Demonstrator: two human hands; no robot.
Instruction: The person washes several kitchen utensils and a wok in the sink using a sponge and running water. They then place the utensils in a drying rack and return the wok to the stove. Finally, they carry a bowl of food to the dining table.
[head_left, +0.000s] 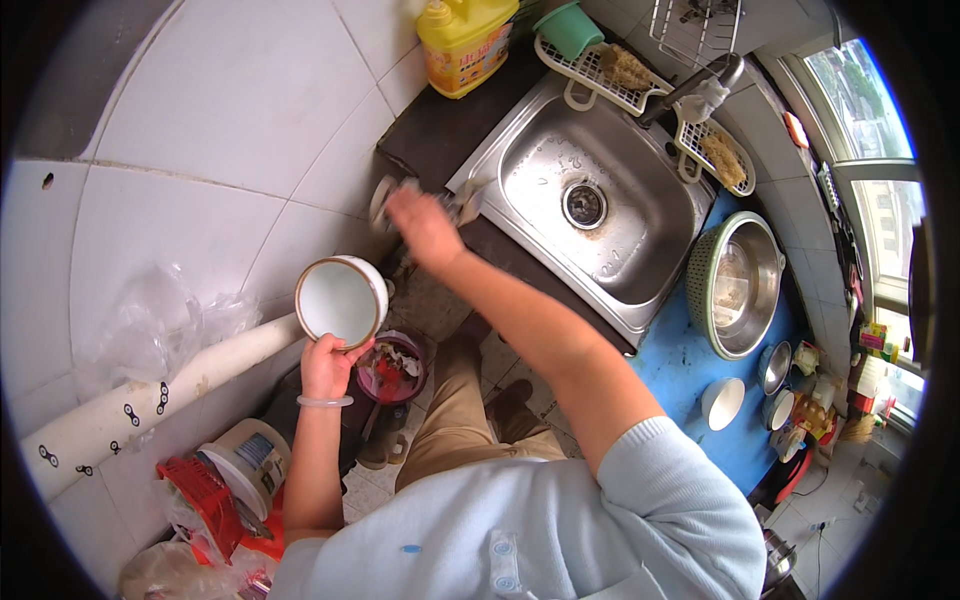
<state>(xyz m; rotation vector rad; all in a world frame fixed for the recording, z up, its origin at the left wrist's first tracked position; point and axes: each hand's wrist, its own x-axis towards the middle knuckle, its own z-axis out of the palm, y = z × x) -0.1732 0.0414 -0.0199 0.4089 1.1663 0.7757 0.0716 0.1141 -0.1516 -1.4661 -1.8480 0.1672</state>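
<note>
My left hand grips the near rim of a white bowl with a brown edge, tilted so its pale inside shows. My right hand is blurred, beyond the bowl and beside the left edge of the stainless steel sink. Right by its fingers is a blurred grey cloth-like thing at the counter's edge; whether the fingers hold it cannot be told. The sink basin has water drops and a round drain strainer.
A yellow detergent bottle stands behind the sink, near a green cup. Right of the sink, a steel basin in a green colander and a white bowl rest on a blue surface. A waste bin and white pipe are low on the left.
</note>
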